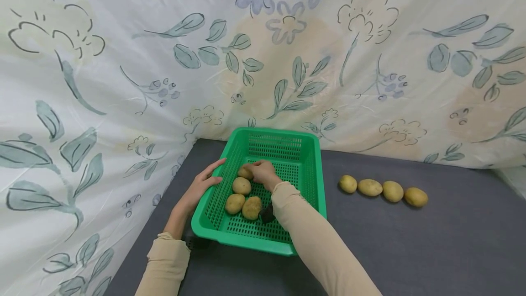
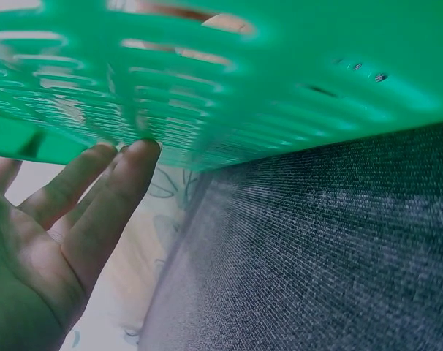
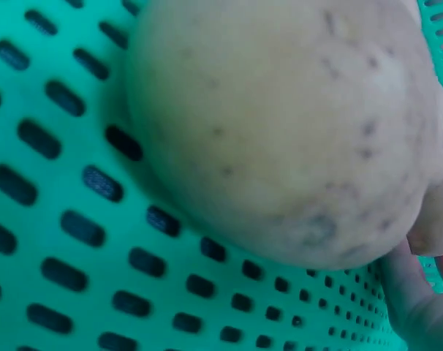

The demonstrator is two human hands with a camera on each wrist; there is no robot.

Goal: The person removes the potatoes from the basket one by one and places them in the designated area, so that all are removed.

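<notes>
A green slotted plastic basket stands on the dark tabletop, tilted slightly in the head view. Inside, along its left half, lie several potatoes: one brown-yellow potato, another beside it and a paler one behind them. My right hand reaches into the basket and pinches the rearmost potato by the left wall. In the right wrist view, a large potato hides most of that hand. My left hand rests against the basket's outer left side, its fingers straight and touching the slotted wall.
Right of the basket, a row of potatoes lies on the dark table. A floral cloth hangs behind and along the left side. A small black object sits at my right wrist.
</notes>
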